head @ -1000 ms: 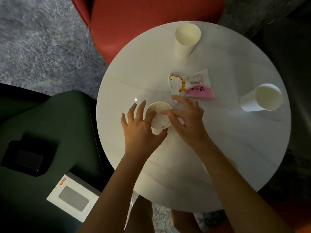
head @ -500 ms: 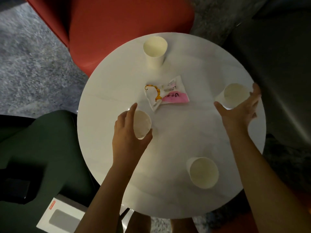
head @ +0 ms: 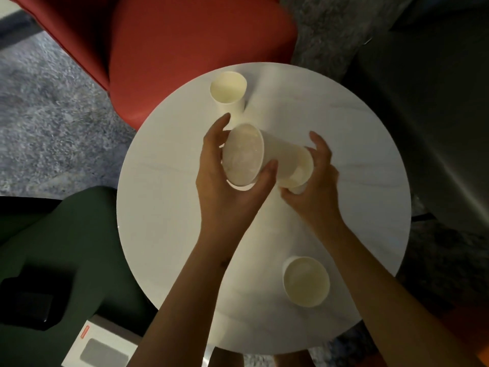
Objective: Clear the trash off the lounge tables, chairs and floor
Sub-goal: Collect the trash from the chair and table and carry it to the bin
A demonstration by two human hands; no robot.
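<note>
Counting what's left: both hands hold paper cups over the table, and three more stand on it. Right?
No, two stand on the table, not three: the far cup by the red chair and the near cup. The head view shows it.

A far cup (head: 228, 88) and a near cup (head: 306, 280) stand on the table (head: 164, 221).

I see a round white table (head: 344, 154) in dim light, standing on mottled grey carpet (head: 53, 115). A red armchair (head: 185, 49) sits just beyond its far edge, a dark green chair (head: 79, 234) at its left, a dark grey seat (head: 436, 102) to its right.
</note>
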